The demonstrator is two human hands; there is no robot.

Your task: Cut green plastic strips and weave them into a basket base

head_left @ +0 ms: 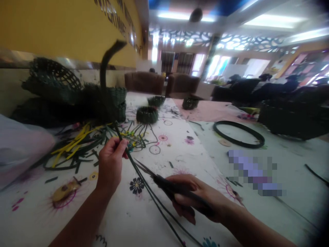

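Dark green weaving strips [147, 193] are pinched in the left hand [110, 164] above a printed white sheet [164, 161], black-handled scissors [177, 188] are gripped in the right hand [197, 199], a handled woven basket [110, 106] looks complete, and low woven rings [147, 115] look unfinished.

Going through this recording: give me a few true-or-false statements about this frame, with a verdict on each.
1. The right hand holds a pair of scissors. True.
2. The left hand grips yellow strips. False: it grips dark green strips.
3. A woven basket with a tall curved handle stands ahead of the left hand. True.
4. The dark hoop hangs from that basket's handle. False: it lies flat on the table, to the right.
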